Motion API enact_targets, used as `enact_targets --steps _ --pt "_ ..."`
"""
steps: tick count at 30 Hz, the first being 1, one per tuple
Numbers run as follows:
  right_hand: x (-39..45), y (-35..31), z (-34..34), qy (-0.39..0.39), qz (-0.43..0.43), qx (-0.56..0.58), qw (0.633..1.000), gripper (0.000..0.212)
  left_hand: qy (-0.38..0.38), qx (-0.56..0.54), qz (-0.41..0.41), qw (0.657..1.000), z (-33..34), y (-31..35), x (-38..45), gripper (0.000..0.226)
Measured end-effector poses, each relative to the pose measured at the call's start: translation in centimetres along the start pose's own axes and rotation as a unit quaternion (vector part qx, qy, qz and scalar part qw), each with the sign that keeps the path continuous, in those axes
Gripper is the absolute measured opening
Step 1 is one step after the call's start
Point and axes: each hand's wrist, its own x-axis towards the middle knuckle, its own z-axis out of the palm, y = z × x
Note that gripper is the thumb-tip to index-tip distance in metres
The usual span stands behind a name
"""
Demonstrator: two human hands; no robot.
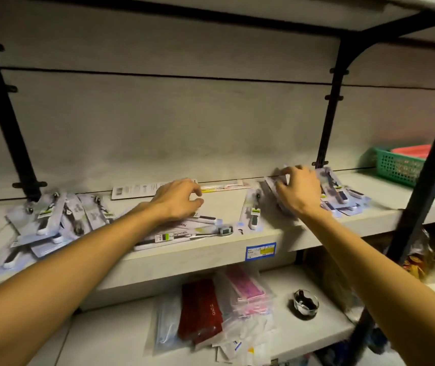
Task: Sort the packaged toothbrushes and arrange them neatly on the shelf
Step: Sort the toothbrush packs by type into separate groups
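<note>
Head view: your left hand [178, 198], fingers loosely curled and grasping nothing, hovers over the middle toothbrush packs [184, 235] on the shelf [263, 240]. Your right hand [299, 191] rests curled on the right pile [339, 199]; actual grasp unclear. Another heap [42, 220] lies left.

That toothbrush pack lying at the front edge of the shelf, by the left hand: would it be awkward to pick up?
Probably light: the toothbrush pack is a flat card with one slim brush. Its glossy face shows glare, so it may slide over the packs beneath it. It sits near the shelf edge, so a push could tip it off.
</note>
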Motion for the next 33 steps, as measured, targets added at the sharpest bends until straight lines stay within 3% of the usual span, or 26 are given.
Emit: enact_targets --steps 5,9,13,16,20,27,30,33 --pt "3.5 -5.2 3.6 -0.128 -0.109 0.013 0.986 0.039 0.032 0.058 -0.036 0.997 0.8 -5.0 3.1 0.038" --pt "6.0 -8.0 7.6 -0.227 -0.132 -0.035 0.964 0.051 0.007 0.079 -0.051 0.996 0.8 -8.9 4.9 0.042" --pt "6.7 -8.6 11.2 -0.245 -0.118 -0.063 0.960 0.040 0.001 0.142 0.009 0.990 0.8 -10.9 5.1 0.031" --pt "6.6 -8.6 12.5 -0.217 -0.133 -0.097 0.962 0.038 0.011 0.163 0.035 0.986 0.7 -11.4 5.0 0.021" --pt "6.7 -8.5 12.3 -0.197 -0.157 -0.126 0.959 0.039 0.050 0.108 -0.001 0.993 -0.1 -11.7 4.8 0.019" --pt "6.9 -9.4 11.8 -0.258 -0.130 -0.039 0.957 0.039 0.117 -0.040 -0.085 0.989 -3.6 -11.5 4.1 0.015" --pt "6.9 -10.2 11.4 -0.268 -0.146 -0.014 0.952 0.039 0.144 -0.157 -0.109 0.971 -5.0 -11.4 3.5 0.020" --pt "7.0 -10.8 10.5 -0.229 -0.186 -0.007 0.956 0.039 0.190 -0.254 -0.119 0.941 -6.3 -11.0 2.6 0.015"
